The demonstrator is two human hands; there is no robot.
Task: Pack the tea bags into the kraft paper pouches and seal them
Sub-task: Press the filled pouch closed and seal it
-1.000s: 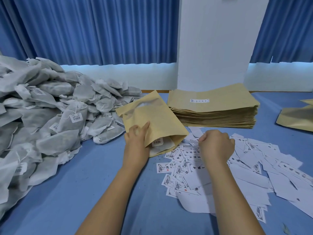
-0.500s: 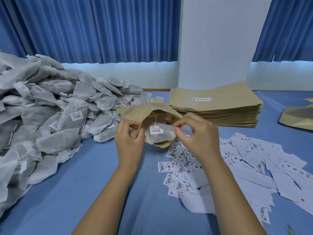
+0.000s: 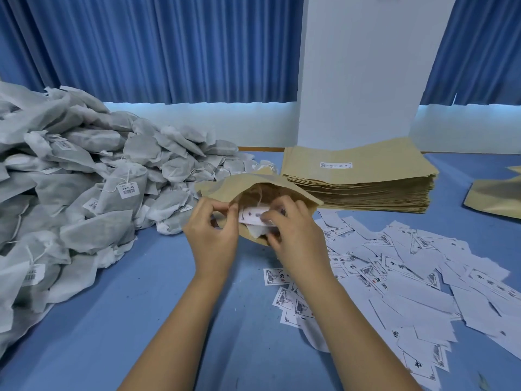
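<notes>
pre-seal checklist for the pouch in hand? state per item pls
1. Pouch mouth open: ok.
2. Left hand grip on the mouth edge: ok.
3. Tea bag fully inside: not ok, a white corner shows at the mouth.
4. Paper slip tucked in: not ok, right hand has it at the opening.
5. Seal strip clear: cannot tell.
6. Spare pouch stack within reach: ok.

Open-mouthed kraft pouch (image 3: 255,184) with white tea bag (image 3: 255,230) inside, beside heaped tea bags (image 3: 84,187).
</notes>
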